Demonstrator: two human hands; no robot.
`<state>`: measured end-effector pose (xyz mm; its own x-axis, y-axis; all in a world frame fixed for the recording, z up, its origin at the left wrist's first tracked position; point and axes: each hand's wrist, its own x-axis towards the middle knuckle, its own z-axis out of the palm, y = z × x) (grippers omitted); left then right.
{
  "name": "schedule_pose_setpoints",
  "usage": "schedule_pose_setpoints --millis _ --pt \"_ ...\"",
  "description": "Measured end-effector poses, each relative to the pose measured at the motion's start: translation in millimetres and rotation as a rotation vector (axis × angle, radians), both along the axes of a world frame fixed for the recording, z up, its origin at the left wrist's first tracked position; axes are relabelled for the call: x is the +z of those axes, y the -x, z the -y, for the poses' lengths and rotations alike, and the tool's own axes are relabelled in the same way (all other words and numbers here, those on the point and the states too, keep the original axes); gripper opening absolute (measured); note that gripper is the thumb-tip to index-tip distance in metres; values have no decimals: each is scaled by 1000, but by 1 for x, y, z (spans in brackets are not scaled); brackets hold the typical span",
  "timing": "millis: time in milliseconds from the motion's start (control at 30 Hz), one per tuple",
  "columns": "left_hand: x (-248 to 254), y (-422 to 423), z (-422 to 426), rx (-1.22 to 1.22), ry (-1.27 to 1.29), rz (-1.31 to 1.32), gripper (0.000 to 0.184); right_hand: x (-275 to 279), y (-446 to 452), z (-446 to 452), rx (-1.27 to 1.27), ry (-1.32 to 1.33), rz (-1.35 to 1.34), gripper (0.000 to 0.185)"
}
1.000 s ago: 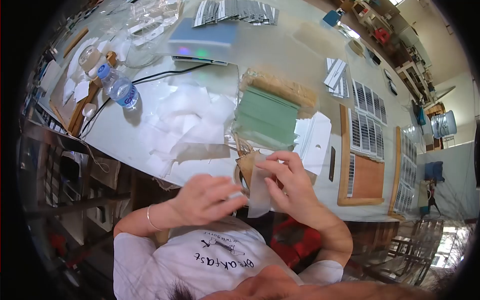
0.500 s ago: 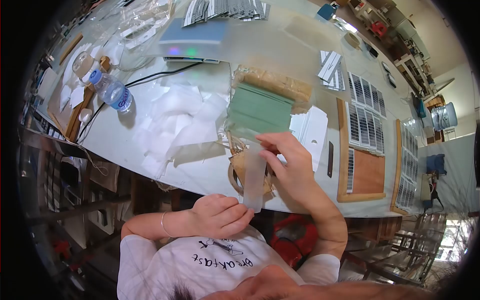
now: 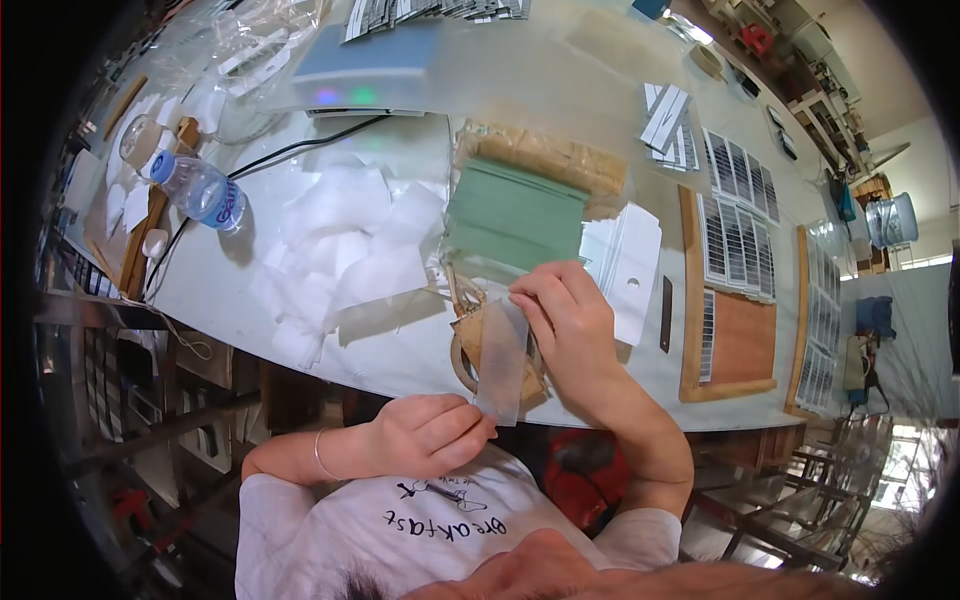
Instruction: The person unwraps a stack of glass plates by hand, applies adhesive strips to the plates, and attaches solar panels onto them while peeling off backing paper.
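A translucent plastic strip stretches between my hands at the table's front edge. My right hand pinches its upper corner between thumb and fingers. Down at its lower end, my left hand is closed with the fingertips on the strip's corner. Behind the strip, a tape roll and scissors-like handles are partly hidden. A stack of green sheets lies just beyond my right hand. White cards with a hole rest to its right.
Crumpled white film pieces are heaped on the left, near a water bottle and a black cable. Wooden frames holding dark-patterned strips stand on the right, beside a dark flat bar. Labelled strips lie farther back.
The strip has turned a little, showing more of its face, and its lower end has shifted left with my left hand. The whole view has shifted slightly.
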<state>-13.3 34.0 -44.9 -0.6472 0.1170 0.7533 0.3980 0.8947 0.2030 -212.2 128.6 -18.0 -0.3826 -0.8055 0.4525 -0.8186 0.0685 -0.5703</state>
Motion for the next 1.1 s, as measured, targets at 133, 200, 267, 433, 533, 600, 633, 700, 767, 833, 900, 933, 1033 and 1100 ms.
schedule_pose_setpoints --millis 133,200,267,433,533,600,633,700,767,833,900,933,1033,1100 --pt "0 -3 3 -36 -2 -9 20 1 -1 0 9 -4 15 16" --pt "-2 -4 4 -40 -1 -19 20 -1 -2 0 10 -6 25 16" --pt "-4 -4 3 -33 -1 -37 19 0 -4 1 2 -10 48 15" --pt "-3 -2 4 -36 -4 -51 14 3 -3 1 14 -14 36 16" --pt "-3 -3 4 -27 -4 -43 14 0 -4 1 8 -7 34 17" --pt "-3 -5 4 -28 -4 -31 14 -1 -4 0 2 -9 35 16" --pt "-3 -6 4 -31 -3 -25 15 -2 -4 0 4 -12 31 16" --pt "-3 -6 5 -35 -5 -27 16 -2 -2 1 6 -8 20 16" --pt "-4 -6 5 -38 -16 -34 17 -3 -2 1 7 4 11 15" --pt "-6 -7 5 -48 -21 -23 18 -1 -3 0 -2 -16 36 15" --pt "-6 -7 5 -48 -19 -15 22 -1 -3 0 -1 -29 33 16" --pt "-6 -7 5 -44 -16 -13 25 -2 -3 0 4 -32 18 17" --pt "-5 -8 6 -45 -8 27 30 2 -9 0 -52 -46 -40 23" --pt "-5 -8 7 -73 -25 58 32 13 -8 -4 -109 -18 -99 28"
